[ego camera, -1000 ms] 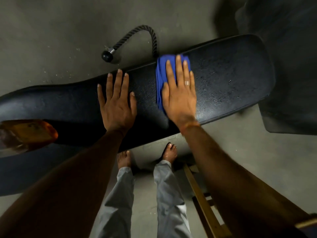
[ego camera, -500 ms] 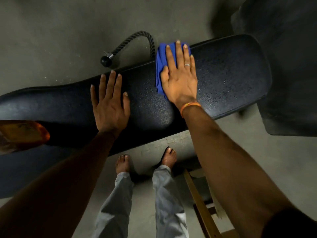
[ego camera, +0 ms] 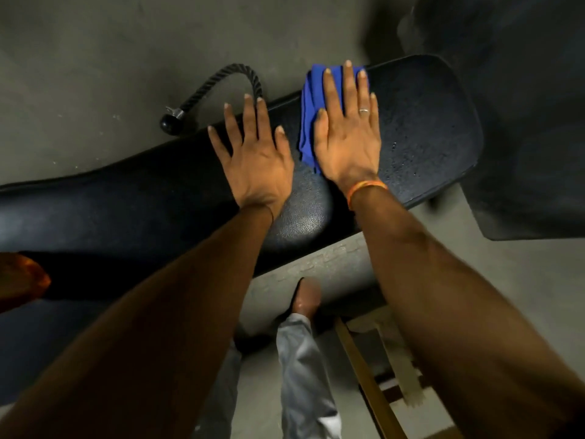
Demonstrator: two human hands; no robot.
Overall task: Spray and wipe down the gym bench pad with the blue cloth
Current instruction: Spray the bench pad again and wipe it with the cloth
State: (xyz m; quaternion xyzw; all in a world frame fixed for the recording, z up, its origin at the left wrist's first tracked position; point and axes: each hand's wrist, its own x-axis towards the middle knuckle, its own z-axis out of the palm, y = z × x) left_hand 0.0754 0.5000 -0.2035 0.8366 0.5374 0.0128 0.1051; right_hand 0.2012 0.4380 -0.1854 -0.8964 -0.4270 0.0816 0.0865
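Pressing flat with straight, spread fingers, the right hand (ego camera: 346, 134) covers most of the folded blue cloth (ego camera: 307, 122). The cloth lies on the long black padded gym bench pad (ego camera: 427, 128) near its far edge, at about one o'clock in the view. Only a soft, creased strip shows at the hand's nine o'clock side and between the fingers.

The left hand (ego camera: 253, 156) rests palm down on bare pad just beside the cloth, at its eight o'clock, fingers released and splayed, grasping nothing.

The pad's cover is grained like leather, rounded at its end, and beaded with small droplets (ego camera: 399, 153) at the right hand's four o'clock. A thin silver ring (ego camera: 364, 111) and an orange thread wristband (ego camera: 364, 189) mark the right hand and wrist.

At eleven o'clock from the left hand, a black braided rope handle with a round rubber end (ego camera: 199, 91) curves across the grey concrete floor (ego camera: 95, 58); its other end is hidden behind the pad. At nine o'clock a blurred orange object (ego camera: 28, 277) is cut off by the frame edge and I cannot tell what it is.
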